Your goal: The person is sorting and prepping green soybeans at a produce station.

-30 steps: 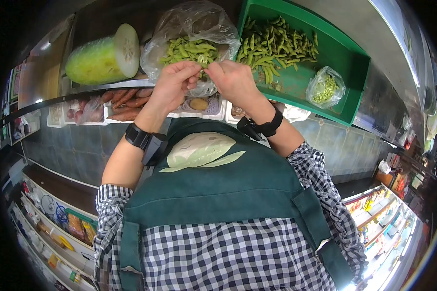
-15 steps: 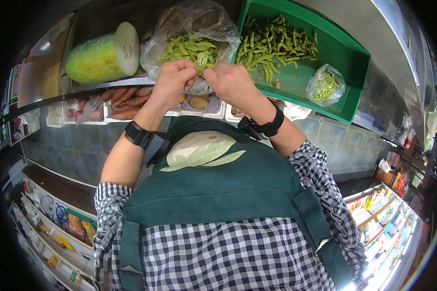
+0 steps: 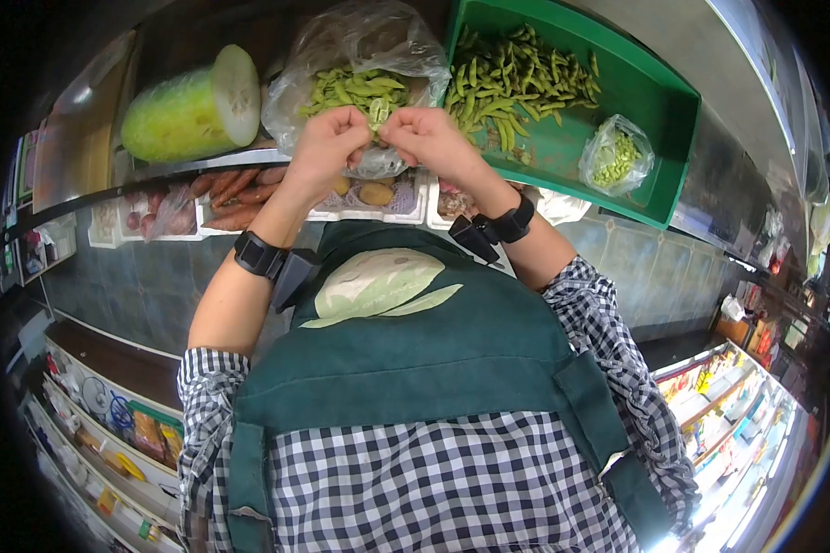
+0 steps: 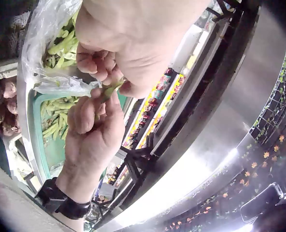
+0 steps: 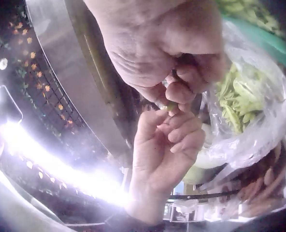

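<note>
Both hands meet over the near edge of a clear plastic bag (image 3: 290, 106) of green pods (image 3: 337, 90). Between them is one soybean pod (image 4: 112, 90). My left hand (image 3: 326, 152) pinches it with thumb and fingertips, the other fingers curled in. From the other side my right hand (image 3: 438, 146) pinches the same pod, its fingertips right beside the left ones. In the right wrist view a small green bit of the pod (image 5: 171, 106) shows between the fingertips; the rest is hidden by the fingers.
A green crate (image 3: 678, 129) at the right holds loose soybean pods (image 3: 516, 83) and a small bag of shelled beans (image 3: 618, 158). A cut winter melon (image 3: 180, 111) lies at the left. Sweet potatoes (image 3: 240, 194) and potatoes (image 3: 376, 193) sit in white boxes below the counter edge.
The hands stay over the bag, shifting slightly. The fingertips parted a little, then came back close together at the pod.
</note>
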Tool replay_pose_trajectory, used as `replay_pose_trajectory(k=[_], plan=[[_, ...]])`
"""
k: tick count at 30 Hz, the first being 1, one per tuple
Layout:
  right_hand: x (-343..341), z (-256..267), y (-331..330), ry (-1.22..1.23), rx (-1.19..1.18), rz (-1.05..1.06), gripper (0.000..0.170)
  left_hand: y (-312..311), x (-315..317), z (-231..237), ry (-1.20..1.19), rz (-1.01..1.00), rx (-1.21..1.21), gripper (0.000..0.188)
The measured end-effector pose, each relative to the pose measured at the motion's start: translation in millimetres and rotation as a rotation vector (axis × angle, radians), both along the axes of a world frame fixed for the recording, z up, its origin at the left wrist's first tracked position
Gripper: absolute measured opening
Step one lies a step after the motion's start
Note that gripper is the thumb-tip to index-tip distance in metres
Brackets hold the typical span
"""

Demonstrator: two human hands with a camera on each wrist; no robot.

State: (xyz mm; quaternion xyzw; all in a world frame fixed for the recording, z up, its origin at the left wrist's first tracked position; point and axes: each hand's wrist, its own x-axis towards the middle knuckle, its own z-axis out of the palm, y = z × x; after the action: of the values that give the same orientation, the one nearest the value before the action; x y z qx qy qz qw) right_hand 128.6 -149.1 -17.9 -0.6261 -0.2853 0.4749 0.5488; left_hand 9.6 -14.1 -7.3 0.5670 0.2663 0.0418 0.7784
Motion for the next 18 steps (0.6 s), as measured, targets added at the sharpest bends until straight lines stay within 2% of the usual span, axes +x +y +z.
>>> replay_pose_trajectory(k=[2,4,5,6,7,11,13,14,16,17,18], plan=[[-2,-5,0,-0.061,0.024,-0.017,0.020,-1,2,-2,0.016,-0.021,-0.050,0.006],[-5,-12,1,-0.122,0.042,-0.039,0.019,0,1,-8,0.025,-0.078,0.142,0.010],[-6,-17,2,-0.195,0.044,-0.043,0.018,0,1,-11,0.021,-0.094,0.139,0.010],[-6,-17,3,-0.268,0.045,-0.047,0.017,-1,1,-12,0.016,-0.121,0.342,0.011],[-9,-12,1,-0.167,0.003,-0.077,0.017,-1,2,-13,0.007,-0.144,0.546,0.011],[-5,-22,-8,-0.023,0.000,-0.125,0.016,-6,5,-21,0.089,-0.162,0.535,0.012],[-2,-18,-14,0.133,-0.010,-0.211,0.014,-10,8,-25,0.005,-0.169,0.579,0.013],[3,-15,-19,0.133,-0.013,-0.213,0.014,-10,9,-27,0.004,-0.171,0.576,0.013],[13,4,-29,0.166,-0.153,-0.244,0.016,-10,13,-25,0.059,-0.124,0.432,0.012],[22,-24,-35,0.288,-0.010,-0.253,0.017,-9,14,-24,0.058,-0.124,0.429,0.012],[30,-23,-40,0.287,-0.012,-0.254,0.017,-8,16,-22,0.083,-0.051,0.383,0.013]])
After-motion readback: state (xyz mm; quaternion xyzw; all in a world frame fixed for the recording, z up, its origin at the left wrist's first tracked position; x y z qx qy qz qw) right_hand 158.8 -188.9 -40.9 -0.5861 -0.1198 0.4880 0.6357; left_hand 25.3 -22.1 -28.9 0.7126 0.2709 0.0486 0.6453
